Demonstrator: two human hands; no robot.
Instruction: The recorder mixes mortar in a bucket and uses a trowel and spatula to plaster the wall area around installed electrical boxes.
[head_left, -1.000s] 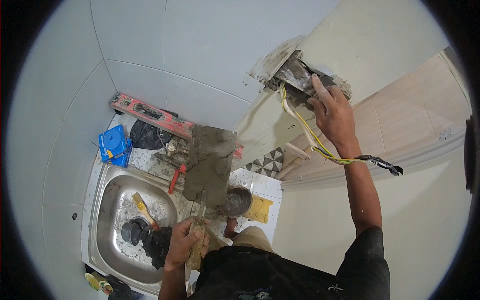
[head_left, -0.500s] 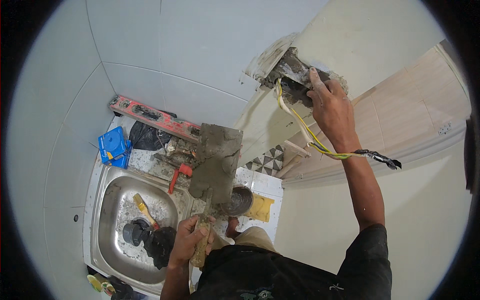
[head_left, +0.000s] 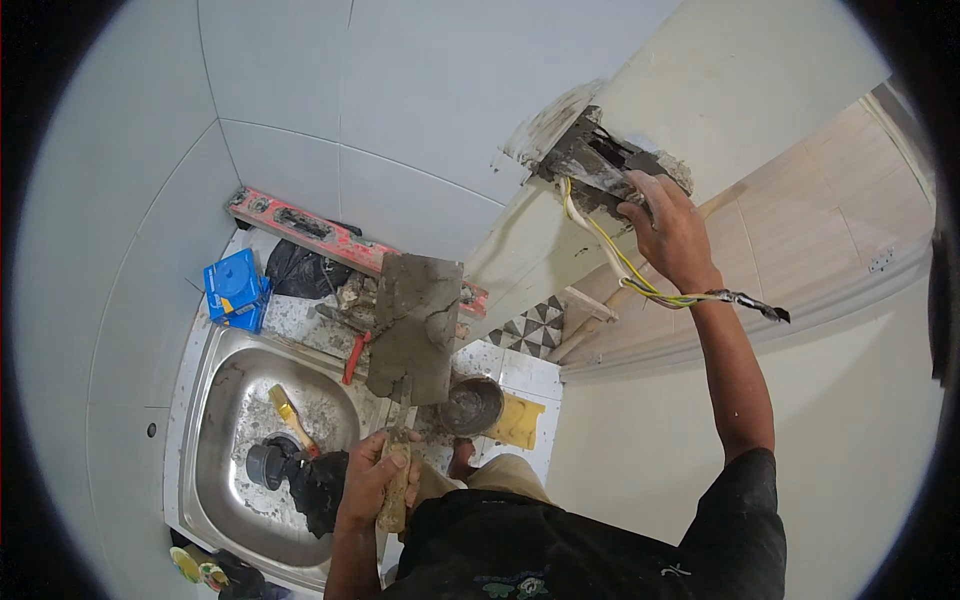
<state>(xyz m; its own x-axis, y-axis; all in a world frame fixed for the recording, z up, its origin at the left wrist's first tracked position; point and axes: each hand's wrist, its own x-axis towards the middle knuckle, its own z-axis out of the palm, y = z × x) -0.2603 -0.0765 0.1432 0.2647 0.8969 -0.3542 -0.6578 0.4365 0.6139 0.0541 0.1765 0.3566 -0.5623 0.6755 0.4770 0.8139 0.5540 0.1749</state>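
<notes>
My left hand [head_left: 375,478] is wrapped round the wooden handle of a rectangular plastering trowel [head_left: 415,325], held flat with grey mortar spread over its face. My right hand [head_left: 672,228] is up at a rough recess [head_left: 608,152] in the cream wall, fingers bent. It grips a flat-bladed tool [head_left: 592,176], smeared and shiny, lying across the lower part of the recess; its handle is hidden by the hand. Yellow-green and white wires [head_left: 610,252] hang from the recess, loop below my right hand and end in black tape beside my wrist.
A steel sink [head_left: 215,470] at left holds a paintbrush [head_left: 290,418] and dark pipe fittings [head_left: 268,463]. On the counter lie a red spirit level [head_left: 300,228], blue boxes [head_left: 236,285] and a red-handled tool [head_left: 355,358]. A bucket [head_left: 472,405] stands below, beside a yellow sheet [head_left: 517,420].
My right hand and the flat blade have moved down across the recess, leaving its upper dark slot exposed. The mortar-loaded trowel has shifted slightly left in my left hand.
</notes>
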